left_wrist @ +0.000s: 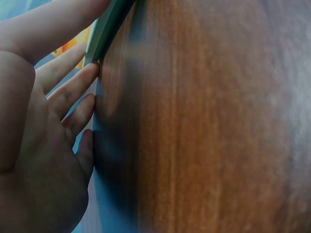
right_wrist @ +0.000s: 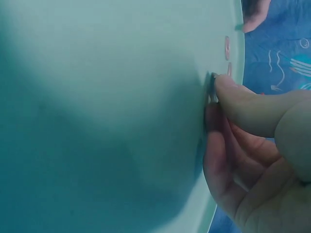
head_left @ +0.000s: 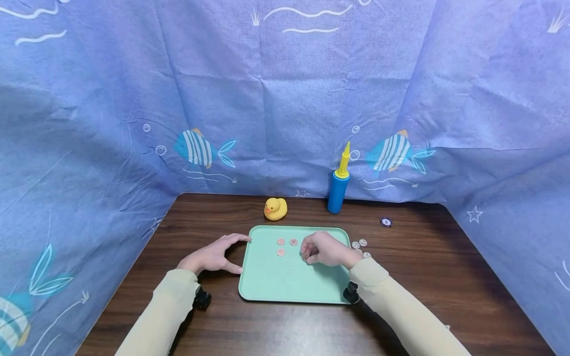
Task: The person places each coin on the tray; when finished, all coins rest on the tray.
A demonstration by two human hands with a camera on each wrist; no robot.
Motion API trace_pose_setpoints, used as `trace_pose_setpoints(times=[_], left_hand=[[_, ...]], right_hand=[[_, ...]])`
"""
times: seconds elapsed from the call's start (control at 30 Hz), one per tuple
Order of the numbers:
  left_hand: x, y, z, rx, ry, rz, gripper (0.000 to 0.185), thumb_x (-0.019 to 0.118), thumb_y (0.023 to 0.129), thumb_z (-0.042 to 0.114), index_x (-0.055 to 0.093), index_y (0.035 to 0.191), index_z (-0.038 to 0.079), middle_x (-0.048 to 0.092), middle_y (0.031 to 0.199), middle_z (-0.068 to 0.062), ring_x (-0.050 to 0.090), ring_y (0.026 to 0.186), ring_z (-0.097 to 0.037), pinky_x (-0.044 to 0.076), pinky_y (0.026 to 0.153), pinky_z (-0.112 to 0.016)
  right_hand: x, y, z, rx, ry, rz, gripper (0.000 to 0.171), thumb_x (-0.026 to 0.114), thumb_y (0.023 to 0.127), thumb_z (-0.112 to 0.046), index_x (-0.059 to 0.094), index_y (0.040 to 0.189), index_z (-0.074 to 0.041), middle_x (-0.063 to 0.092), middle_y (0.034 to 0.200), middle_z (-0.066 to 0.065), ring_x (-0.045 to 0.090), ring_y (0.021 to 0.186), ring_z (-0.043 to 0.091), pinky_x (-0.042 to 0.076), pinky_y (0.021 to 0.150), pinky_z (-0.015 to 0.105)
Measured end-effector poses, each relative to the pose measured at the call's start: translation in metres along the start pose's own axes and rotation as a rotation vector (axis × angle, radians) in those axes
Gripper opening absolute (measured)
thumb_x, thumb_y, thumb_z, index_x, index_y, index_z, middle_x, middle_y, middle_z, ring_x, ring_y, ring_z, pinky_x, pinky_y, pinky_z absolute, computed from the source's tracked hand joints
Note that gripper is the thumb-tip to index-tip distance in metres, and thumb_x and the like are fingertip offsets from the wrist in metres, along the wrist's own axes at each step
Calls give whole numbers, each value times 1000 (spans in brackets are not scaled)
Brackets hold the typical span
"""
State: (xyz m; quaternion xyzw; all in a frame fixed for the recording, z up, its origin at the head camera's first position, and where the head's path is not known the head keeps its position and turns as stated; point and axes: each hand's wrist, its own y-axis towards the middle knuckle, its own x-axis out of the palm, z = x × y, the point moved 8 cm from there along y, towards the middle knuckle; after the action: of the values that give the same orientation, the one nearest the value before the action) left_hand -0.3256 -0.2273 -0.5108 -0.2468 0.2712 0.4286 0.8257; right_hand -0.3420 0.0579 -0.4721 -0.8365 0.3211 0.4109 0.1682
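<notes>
**Coin pinched at the tray, left hand bracing the rim**

The coin (head_left: 305, 256) sits pinched between the thumb and fingertips (right_wrist: 228, 92) of the right hand (head_left: 328, 250), its edge touching the floor of the green tray (head_left: 289, 287). Just beyond the fingers, toward the far rim, three copper coins (head_left: 281, 242) lie flat in a small cluster. Behind the right hand's knuckles, off the tray on the tabletop (head_left: 423, 257), a few silver coins (head_left: 358, 244) wait.

The left hand (head_left: 213, 257) has its fingers spread, thumb and fingertips touching the tray's left rim (left_wrist: 104, 36).

To set this coin well, I judge it should be tipped flat beside the cluster without overlapping it, then released gently, with the left hand keeping the tray from sliding.

Well past both hands stand a yellow duck (head_left: 275, 208) and a blue pump (head_left: 338, 185).
</notes>
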Motion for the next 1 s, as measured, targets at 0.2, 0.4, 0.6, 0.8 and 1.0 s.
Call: trace_pose_setpoints(times=[0.2, 0.4, 0.6, 0.8, 1.0], left_hand=[[1, -1, -2, 2, 4, 2, 87, 90, 83, 43, 47, 157, 26, 38, 165, -7, 26, 155, -36, 28, 119, -64], [0, 0, -1, -1, 2, 7, 87, 90, 83, 43, 48, 157, 26, 38, 165, -7, 26, 155, -36, 28, 119, -65], [-1, -1, 0, -8, -9, 11, 87, 91, 83, 42, 47, 157, 25, 38, 165, -7, 26, 155, -36, 28, 120, -64], [0, 0, -1, -2, -3, 9, 88, 90, 83, 43, 47, 157, 25, 37, 166, -7, 26, 156, -35, 28, 120, -64], [0, 1, -2, 7, -4, 8, 87, 90, 83, 43, 47, 157, 26, 38, 165, -6, 26, 155, -35, 28, 120, -63]], right_hand=[[5, 4, -2, 9, -38, 8, 13, 82, 90, 0, 75, 96, -9, 73, 84, -4, 66, 80, 6, 56, 79, 30], [5, 9, -4, 33, -83, 43, 10, 81, 93, -5, 75, 98, -11, 71, 84, -3, 64, 80, 11, 54, 77, 32], [4, 15, -4, 82, -99, 73, 8, 82, 92, -8, 75, 93, -12, 71, 83, -6, 65, 81, 12, 53, 77, 33], [4, 19, -4, 109, -102, 104, 11, 84, 89, -6, 76, 93, -12, 71, 84, -5, 65, 81, 12, 54, 76, 34], [7, 22, -5, 118, -105, 130, 11, 86, 87, -6, 78, 91, -12, 74, 85, -4, 68, 83, 11, 57, 76, 33]])
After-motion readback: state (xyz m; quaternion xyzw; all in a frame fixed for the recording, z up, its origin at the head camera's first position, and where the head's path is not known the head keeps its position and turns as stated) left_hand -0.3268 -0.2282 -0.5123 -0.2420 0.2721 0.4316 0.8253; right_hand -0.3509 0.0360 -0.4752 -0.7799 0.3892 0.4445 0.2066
